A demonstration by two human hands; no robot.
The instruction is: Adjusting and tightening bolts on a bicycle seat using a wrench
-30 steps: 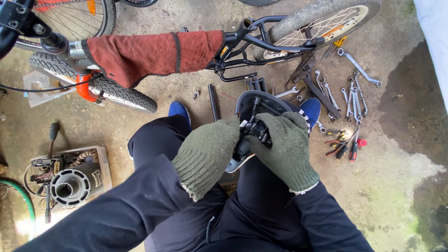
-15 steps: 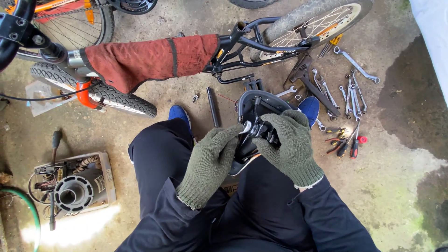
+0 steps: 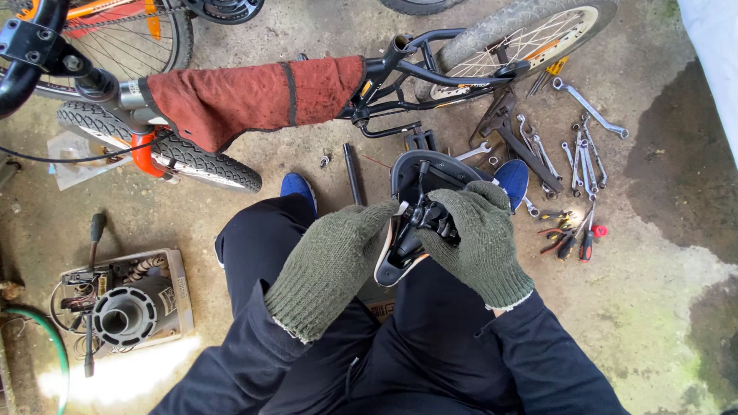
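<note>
head view, work item: upturned bicycle saddle resting over the lap, between the knees, underside and rail clamp facing up
left hand: gloved in olive knit, cupping the saddle's near edge, fingers pressed together and curled against the shell
right hand: gloved alike, fingertips pinching the black clamp hardware on the rails; exact grip partly hidden by the glove
progress, judged: saddle already off the bicycle frame; black seat post lying loose on the concrete just beyond the knees; clamp being handled, not yet refitted
tools: spanners and red-handled pliers lying spread to the right
packages, labels: flat tan carton at lower left holding a round metal part; yellow reflector in the wheel spokes; red cloth draped over the top tube
</note>
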